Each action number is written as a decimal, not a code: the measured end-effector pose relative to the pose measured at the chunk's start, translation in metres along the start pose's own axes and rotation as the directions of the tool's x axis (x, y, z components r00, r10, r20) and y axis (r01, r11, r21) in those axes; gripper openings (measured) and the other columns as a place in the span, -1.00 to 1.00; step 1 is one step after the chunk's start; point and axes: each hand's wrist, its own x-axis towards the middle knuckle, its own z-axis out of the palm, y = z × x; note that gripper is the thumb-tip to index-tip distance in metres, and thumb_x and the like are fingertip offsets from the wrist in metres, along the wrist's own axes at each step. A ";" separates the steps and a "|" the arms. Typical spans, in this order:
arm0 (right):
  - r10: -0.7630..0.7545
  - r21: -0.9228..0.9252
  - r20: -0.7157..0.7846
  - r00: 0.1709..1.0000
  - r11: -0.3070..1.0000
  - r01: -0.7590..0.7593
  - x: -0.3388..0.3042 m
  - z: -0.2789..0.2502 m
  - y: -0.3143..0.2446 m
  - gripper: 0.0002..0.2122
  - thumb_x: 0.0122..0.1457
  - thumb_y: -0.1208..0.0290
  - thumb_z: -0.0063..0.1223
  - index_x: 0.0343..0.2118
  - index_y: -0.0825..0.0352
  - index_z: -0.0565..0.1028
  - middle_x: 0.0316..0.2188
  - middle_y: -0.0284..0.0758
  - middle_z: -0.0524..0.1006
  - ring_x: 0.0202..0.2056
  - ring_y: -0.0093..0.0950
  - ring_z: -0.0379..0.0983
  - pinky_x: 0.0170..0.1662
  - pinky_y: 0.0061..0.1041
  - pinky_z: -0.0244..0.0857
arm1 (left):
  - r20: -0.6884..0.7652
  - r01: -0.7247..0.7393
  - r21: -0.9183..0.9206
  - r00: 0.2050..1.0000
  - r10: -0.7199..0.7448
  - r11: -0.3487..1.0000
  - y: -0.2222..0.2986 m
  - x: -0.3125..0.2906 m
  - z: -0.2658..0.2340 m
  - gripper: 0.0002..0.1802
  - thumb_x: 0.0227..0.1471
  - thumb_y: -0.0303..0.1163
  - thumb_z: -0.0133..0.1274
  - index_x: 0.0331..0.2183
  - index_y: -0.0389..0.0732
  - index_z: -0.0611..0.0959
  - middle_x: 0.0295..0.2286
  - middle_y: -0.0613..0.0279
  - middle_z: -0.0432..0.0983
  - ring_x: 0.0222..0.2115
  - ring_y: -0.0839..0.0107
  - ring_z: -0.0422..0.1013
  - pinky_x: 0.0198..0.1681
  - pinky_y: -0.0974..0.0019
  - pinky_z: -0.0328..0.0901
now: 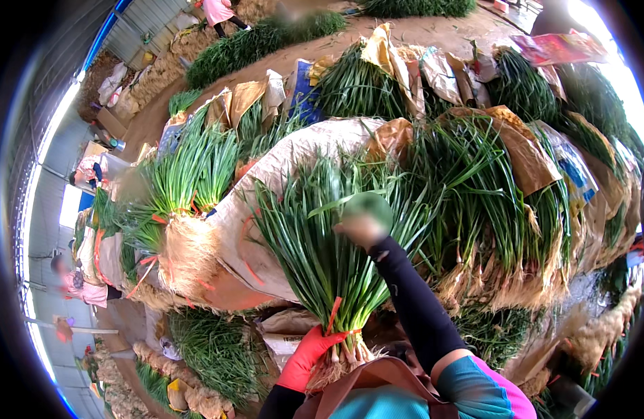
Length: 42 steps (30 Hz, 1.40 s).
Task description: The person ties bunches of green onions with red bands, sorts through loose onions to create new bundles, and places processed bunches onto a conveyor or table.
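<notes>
A bunch of green garlic stands in front of me, its flat leaves fanned out at the far end. An orange-red band ties it near the white, rooted bases. My left hand, in a red glove, is closed round the stems just below that band. My right hand is among the upper leaves at the right side of the bunch, its dark-sleeved arm reaching forward. That hand is blurred, so its fingers do not show clearly. The leaves rest over a whitish sheet.
Tied bunches with matted roots lie to the left. More green garlic is heaped to the right beside brown paper sheets. Loose greens lie at the lower left. Other people in pink are at the far left and the top.
</notes>
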 end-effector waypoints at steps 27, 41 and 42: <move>0.527 -0.807 -0.363 0.768 0.234 -0.542 0.117 -0.123 0.001 -0.63 0.21 0.11 -0.45 -0.23 0.17 0.45 -0.47 -0.18 0.53 -0.41 -0.22 0.48 -0.34 -0.26 0.33 | -0.091 -0.036 0.135 0.995 0.049 0.990 -0.002 -0.022 -0.009 -0.34 -0.13 -0.48 0.11 0.05 -0.28 0.27 -0.13 0.27 0.36 -0.14 0.49 0.26 -0.05 0.40 0.14; 0.649 -0.763 0.646 0.401 0.563 0.317 0.093 -0.005 -0.031 -0.84 -0.11 0.37 0.00 -0.45 0.26 0.54 -0.47 -0.25 0.53 -0.37 -0.30 0.48 -0.40 -0.34 0.35 | -0.101 0.005 0.118 0.995 0.007 0.993 -0.012 -0.022 -0.023 -0.36 -0.14 -0.44 0.13 0.01 -0.30 0.30 -0.14 0.23 0.36 -0.13 0.47 0.26 -0.03 0.39 0.13; 0.650 -0.762 0.647 0.398 0.533 0.368 0.097 -0.006 -0.035 -0.85 -0.09 0.37 -0.01 -0.47 0.25 0.54 -0.50 -0.26 0.53 -0.39 -0.30 0.48 -0.43 -0.34 0.34 | -0.110 0.017 0.146 0.994 -0.001 0.989 -0.018 -0.022 -0.029 -0.37 -0.14 -0.44 0.13 0.01 -0.30 0.31 -0.14 0.23 0.36 -0.13 0.47 0.26 -0.03 0.39 0.12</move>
